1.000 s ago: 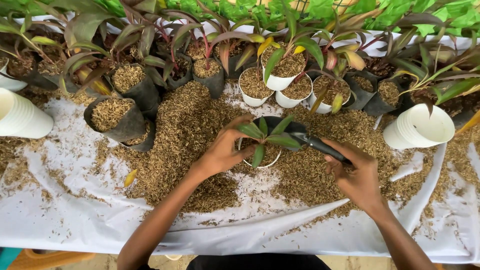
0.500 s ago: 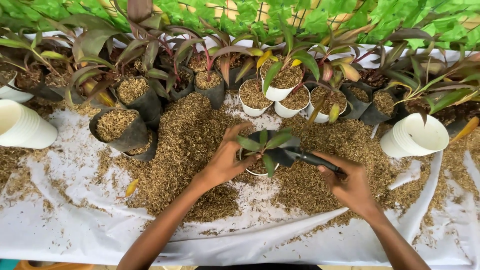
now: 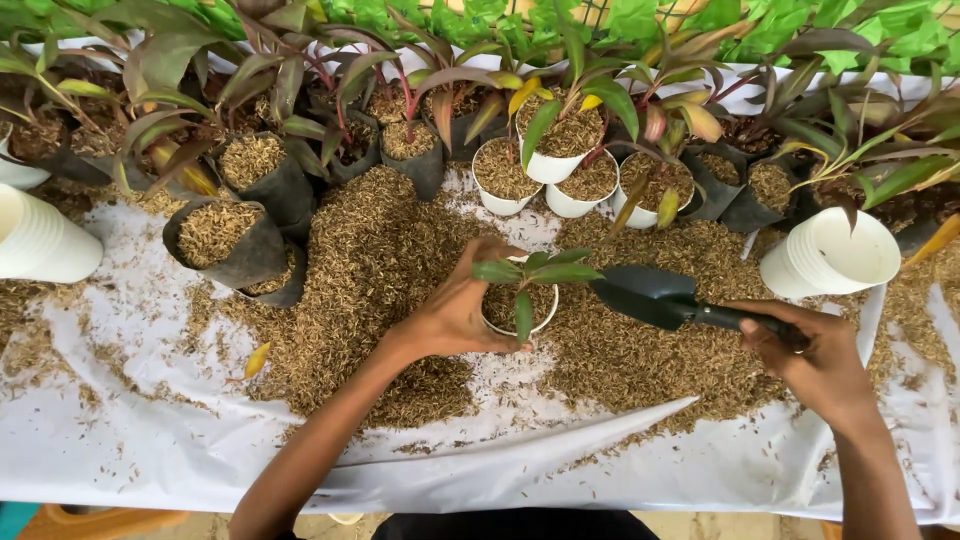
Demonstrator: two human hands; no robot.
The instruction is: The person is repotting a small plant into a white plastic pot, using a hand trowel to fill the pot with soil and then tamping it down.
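Left hand (image 3: 455,315): wrapped round the side of the small white pot (image 3: 520,308), fingers clasping its wall, steadying it upright on the husk.
Right hand (image 3: 815,365): clenched on the handle of the dark trowel (image 3: 660,298), blade held level, just beside the pot's rim.
Pot: mid-table, on the brown husk pile (image 3: 370,260), partly filled, green seedling (image 3: 530,272) standing at centre.
Trowel blade: looks bare of husk, though hard to tell for sure.
Best practice: scoop from the pile close by, tip over the rim's open side, away from the leaves.
Grip advice: keep pot firm, stem centred, filling even all round.
Risk: spilling onto the white sheet (image 3: 150,450), or burying the low leaves.
Surroundings: stack of white cups (image 3: 830,255) at right, potted plants along the back.
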